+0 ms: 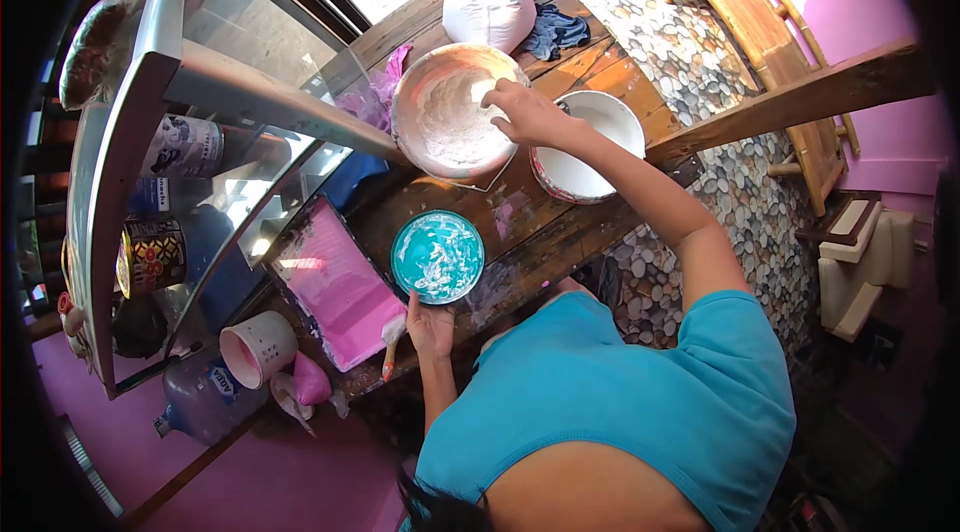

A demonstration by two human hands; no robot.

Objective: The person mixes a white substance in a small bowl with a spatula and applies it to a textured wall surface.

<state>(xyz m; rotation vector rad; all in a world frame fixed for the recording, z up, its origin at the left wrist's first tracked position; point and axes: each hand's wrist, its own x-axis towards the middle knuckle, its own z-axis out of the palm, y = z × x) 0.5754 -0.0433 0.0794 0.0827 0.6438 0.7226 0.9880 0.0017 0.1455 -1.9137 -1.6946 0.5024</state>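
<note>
My left hand (430,332) holds a round teal bowl (467,284) from its near side, thumb at the rim. White paste is smeared over the inside of the bowl. Over the right side of a large pale bucket (455,162) reaches my right hand (512,114), its fingers curled together. What they hold, if anything, I cannot make out. White powder (450,122) coats the inside of that bucket. Just right of it, partly under my right forearm, stands a white bucket (618,122) with white contents.
A pink paint tray (335,282) and a brush (391,347) lie left of the bowl. Behind the buckets sit a tied white sack (488,12) and a dark blue cloth (555,32). A glass-sided cabinet (150,82) with cans rises at left; a wooden rail (790,102) crosses the right.
</note>
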